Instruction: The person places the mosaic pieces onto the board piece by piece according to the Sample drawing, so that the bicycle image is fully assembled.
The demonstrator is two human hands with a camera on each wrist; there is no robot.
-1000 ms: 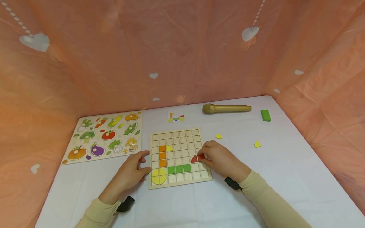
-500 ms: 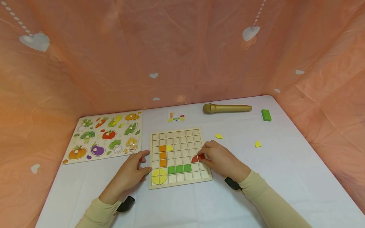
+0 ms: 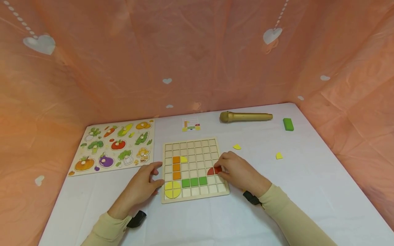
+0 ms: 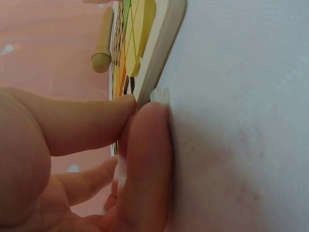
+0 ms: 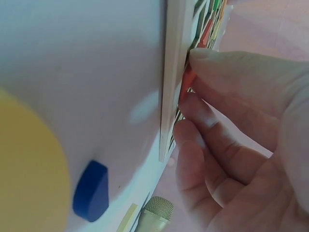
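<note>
A square wooden grid board (image 3: 201,197) lies on the white table. My right hand (image 3: 238,171) is at its right side and pinches a red tile (image 5: 189,79) between thumb and fingertips. The held tile is partly covered by the fingers. Left of it, a red quarter-circle tile (image 3: 210,171) sits in a cell. Along the board's left edge my left hand (image 3: 138,188) rests with fingers spread, thumb and fingertips touching the rim. Orange square tiles (image 3: 176,167), green square tiles (image 3: 194,181) and a yellow circle of quarter tiles (image 3: 169,194) fill other cells.
Two yellow quarter tiles (image 3: 236,147) and a green block (image 3: 288,124) lie to the right. At the back are a gold microphone (image 3: 249,117) and a small pattern card (image 3: 191,124). A vegetable puzzle (image 3: 104,147) is at left. The right wrist view shows a blue piece (image 5: 91,193).
</note>
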